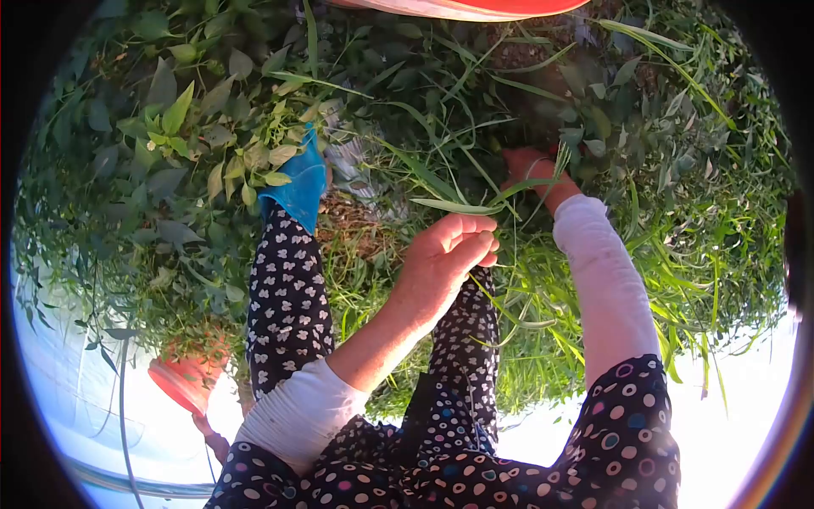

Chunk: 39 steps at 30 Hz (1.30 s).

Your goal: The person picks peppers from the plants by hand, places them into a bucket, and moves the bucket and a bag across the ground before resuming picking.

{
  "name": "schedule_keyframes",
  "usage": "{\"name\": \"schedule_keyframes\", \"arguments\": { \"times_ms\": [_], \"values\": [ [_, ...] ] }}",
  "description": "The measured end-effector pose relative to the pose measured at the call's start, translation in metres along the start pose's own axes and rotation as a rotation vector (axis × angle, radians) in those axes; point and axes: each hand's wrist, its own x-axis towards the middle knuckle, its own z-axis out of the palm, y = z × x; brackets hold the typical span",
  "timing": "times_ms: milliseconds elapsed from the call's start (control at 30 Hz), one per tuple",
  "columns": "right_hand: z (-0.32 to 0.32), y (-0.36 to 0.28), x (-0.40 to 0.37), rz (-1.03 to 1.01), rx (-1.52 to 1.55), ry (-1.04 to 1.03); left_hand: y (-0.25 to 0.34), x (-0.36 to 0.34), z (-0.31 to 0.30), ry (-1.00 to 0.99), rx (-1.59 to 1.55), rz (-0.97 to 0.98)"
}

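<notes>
Left hand [449, 250] is closed on grass blades [458, 205]; right hand [532, 170] (grip hidden among stems) should clasp low, near the soil.

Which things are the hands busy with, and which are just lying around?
In use:
- left hand, curled on long green grass blades
- right hand, reaching into the grass, partly hidden

Lying about:
- blue shoe, worn on a foot
- orange-red pot
- red curved rim at the top edge
- broad-leaved green plants
</notes>
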Motion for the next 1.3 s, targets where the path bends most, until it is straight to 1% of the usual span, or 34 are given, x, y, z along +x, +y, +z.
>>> {"name": "schedule_keyframes", "arguments": {
  "times_ms": [100,233,300,333,367,433,500,533,567,633,667,733,767,833,867,900,967,1000,1033,1100,1133,1167,1233,1300],
  "values": [
    [0.019,-0.001,0.005,0.054,0.000,0.072,0.001,0.001,-0.004,-0.012,-0.013,0.014],
    [0.035,-0.001,0.013,0.131,0.005,0.087,-0.002,0.004,-0.006,-0.003,-0.018,0.031],
    [0.033,0.002,0.014,0.160,0.038,0.084,-0.003,0.004,-0.008,-0.010,-0.007,0.041],
    [0.029,0.003,0.013,0.175,0.053,0.079,-0.002,0.004,-0.007,0.027,-0.007,0.026],
    [0.022,0.009,0.009,0.165,0.068,0.076,-0.001,0.004,-0.008,0.048,-0.051,0.056],
    [-0.013,0.009,-0.023,0.121,0.094,0.075,0.007,0.004,-0.007,0.149,-0.049,0.010],
    [-0.052,0.006,-0.066,0.015,0.120,0.076,0.010,0.005,-0.009,0.214,-0.090,0.044],
    [-0.054,0.018,-0.081,-0.042,0.190,0.144,0.013,0.004,-0.009,0.232,-0.092,0.068],
    [-0.056,0.029,-0.100,-0.030,0.185,0.147,0.015,0.002,-0.009,0.246,-0.095,0.092],
    [-0.066,0.044,-0.141,0.007,0.548,0.163,0.017,0.001,-0.008,0.294,-0.062,0.101],
    [-0.066,0.047,-0.157,0.019,0.543,0.165,0.018,0.000,-0.005,0.323,-0.054,0.098],
    [-0.063,0.049,-0.176,-0.007,0.713,0.115,0.020,0.003,-0.005,0.361,-0.033,0.094],
    [-0.059,0.047,-0.185,-0.002,0.713,0.111,0.020,0.004,-0.006,0.358,-0.035,0.089],
    [-0.046,0.044,-0.197,-0.091,0.474,0.332,0.020,0.008,-0.008,0.384,0.074,0.270],
    [-0.033,0.044,-0.200,-0.108,0.532,0.370,0.017,0.012,-0.008,0.383,0.143,0.367],
    [-0.024,0.043,-0.201,-0.107,0.539,0.365,0.014,0.017,-0.009,0.385,0.147,0.360],
    [-0.009,0.038,-0.202,-0.157,0.471,0.446,0.007,0.025,-0.007,0.387,0.375,0.646],
    [-0.014,0.028,-0.207,-0.139,0.403,0.463,0.005,0.025,0.004,0.382,0.327,0.673],
    [-0.006,0.028,-0.207,-0.207,0.484,0.571,0.008,0.029,0.011,0.381,0.327,0.674],
    [0.011,0.039,-0.197,-0.193,0.437,0.485,0.019,0.041,0.025,0.302,0.629,0.667],
    [0.013,0.041,-0.196,-0.189,0.436,0.493,0.029,0.058,0.032,0.207,0.626,0.738],
    [0.015,0.041,-0.197,-0.182,0.395,0.480,0.037,0.079,0.038,0.178,0.733,0.738],
    [0.023,0.040,-0.197,-0.168,0.350,0.483,0.040,0.138,0.047,0.107,0.843,0.851],
    [0.031,0.040,-0.198,-0.189,0.384,0.556,0.035,0.183,0.055,0.056,1.141,0.713]
  ]
}}
